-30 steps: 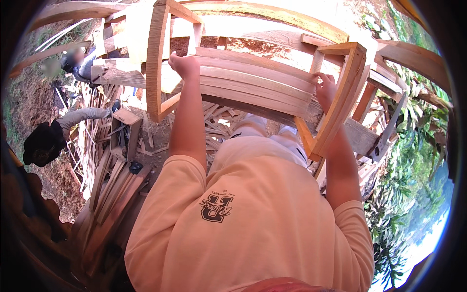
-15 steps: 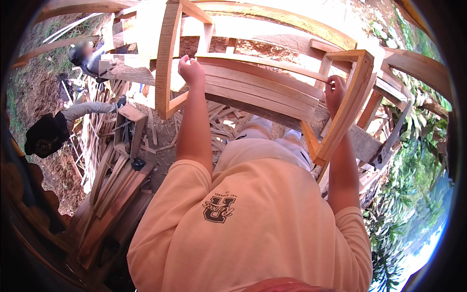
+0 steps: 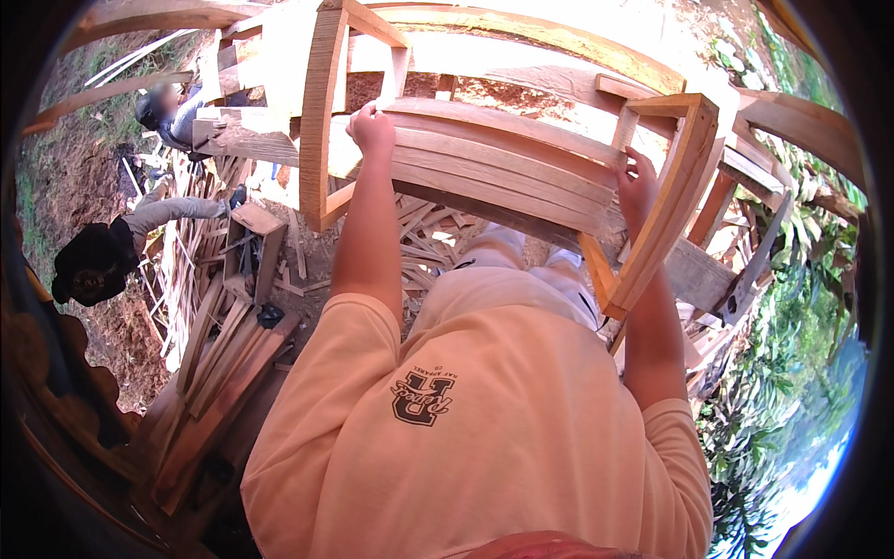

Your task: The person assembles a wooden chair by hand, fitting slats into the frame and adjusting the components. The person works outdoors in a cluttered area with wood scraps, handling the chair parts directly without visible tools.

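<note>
I hold a bare wooden chair frame (image 3: 503, 168) up in front of me, its curved slats running across between two side frames. My left hand (image 3: 372, 129) grips the left end of the top slat, beside the left side frame (image 3: 321, 121). My right hand (image 3: 636, 179) grips the right end of the slats, against the right side frame (image 3: 675, 186). My peach T-shirt fills the lower middle of the view.
Wood offcuts and planks (image 3: 223, 345) lie stacked on the dirt at the lower left. Two other people (image 3: 102, 261) work at the left, one by a plank pile (image 3: 172, 112). More wooden frames (image 3: 801, 112) stand at the right, with green plants beyond.
The chair frame has shifted to the right and slightly nearer, and both my hands have moved with it without letting go.
</note>
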A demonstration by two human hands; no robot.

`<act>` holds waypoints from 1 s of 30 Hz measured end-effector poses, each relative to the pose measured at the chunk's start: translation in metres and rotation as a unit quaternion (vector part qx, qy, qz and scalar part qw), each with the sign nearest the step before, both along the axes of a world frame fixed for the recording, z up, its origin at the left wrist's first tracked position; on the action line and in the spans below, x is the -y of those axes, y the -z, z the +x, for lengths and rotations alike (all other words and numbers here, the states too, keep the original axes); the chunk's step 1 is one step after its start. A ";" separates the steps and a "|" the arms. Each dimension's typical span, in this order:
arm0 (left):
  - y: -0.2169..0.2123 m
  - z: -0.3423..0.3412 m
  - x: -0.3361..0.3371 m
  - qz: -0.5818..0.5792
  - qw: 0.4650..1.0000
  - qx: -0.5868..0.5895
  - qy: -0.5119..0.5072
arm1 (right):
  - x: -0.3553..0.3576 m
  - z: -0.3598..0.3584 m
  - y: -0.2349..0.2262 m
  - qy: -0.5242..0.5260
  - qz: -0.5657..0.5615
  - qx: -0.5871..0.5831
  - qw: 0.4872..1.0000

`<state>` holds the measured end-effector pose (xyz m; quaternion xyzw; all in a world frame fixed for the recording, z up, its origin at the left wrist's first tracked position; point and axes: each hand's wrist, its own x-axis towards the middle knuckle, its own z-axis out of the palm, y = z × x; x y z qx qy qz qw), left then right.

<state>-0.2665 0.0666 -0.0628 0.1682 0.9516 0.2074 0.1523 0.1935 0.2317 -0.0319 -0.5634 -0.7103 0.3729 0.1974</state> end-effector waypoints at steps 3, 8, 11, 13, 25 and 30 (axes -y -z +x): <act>0.012 -0.009 -0.001 0.016 1.000 0.012 0.024 | -0.006 -0.003 0.002 -0.008 0.012 0.008 1.000; 0.011 -0.009 -0.007 0.001 0.999 0.023 0.040 | -0.011 0.005 0.022 -0.023 0.048 0.042 0.998; -0.005 0.001 -0.011 -0.045 0.998 0.007 0.036 | -0.009 0.004 0.020 -0.031 0.040 0.064 0.997; -0.010 0.003 -0.008 -0.039 0.999 0.009 0.030 | -0.009 0.006 0.020 -0.056 0.062 0.098 0.992; -0.012 0.003 -0.015 0.038 0.998 -0.023 0.051 | -0.004 0.019 0.031 -0.046 -0.040 0.134 0.989; -0.013 0.004 -0.024 -0.084 0.996 -0.003 0.043 | 0.005 0.023 0.051 0.066 -0.064 0.058 0.994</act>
